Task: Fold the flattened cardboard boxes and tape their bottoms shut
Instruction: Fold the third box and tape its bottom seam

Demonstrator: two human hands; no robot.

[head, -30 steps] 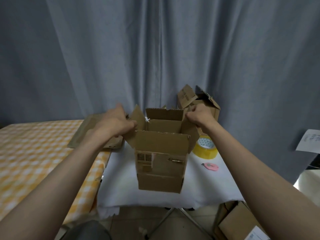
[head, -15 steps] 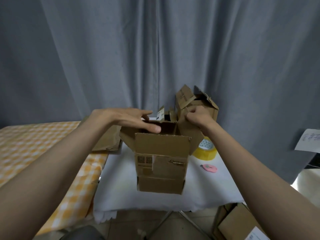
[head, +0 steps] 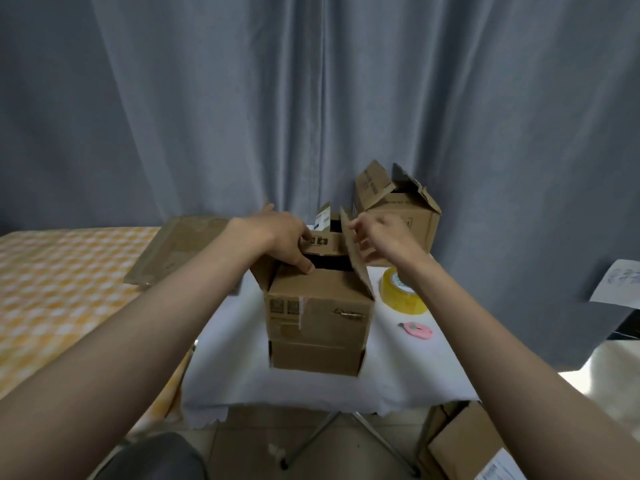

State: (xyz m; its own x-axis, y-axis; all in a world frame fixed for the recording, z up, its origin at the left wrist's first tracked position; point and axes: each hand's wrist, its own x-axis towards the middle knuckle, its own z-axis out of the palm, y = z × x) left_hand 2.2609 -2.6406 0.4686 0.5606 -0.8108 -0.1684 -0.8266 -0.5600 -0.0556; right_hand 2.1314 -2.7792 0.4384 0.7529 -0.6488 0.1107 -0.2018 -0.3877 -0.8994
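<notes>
Dim, soft indoor light; brightest glare on floor right of the white-clothed table [head: 311, 393]. Wide-angle bending at edges; hands slightly motion-blurred.

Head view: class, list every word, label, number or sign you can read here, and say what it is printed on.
No text is sharp enough to quote.
Box being folded: two square code patches on its front, unreadable.
Its far flap: black handling symbols, blurred.
White sticker behind it: print too small.
Rear box: dark printed lines, blurred.
Paper sheet: scribbled marks, illegible.
Tape roll: core print too small.
</notes>
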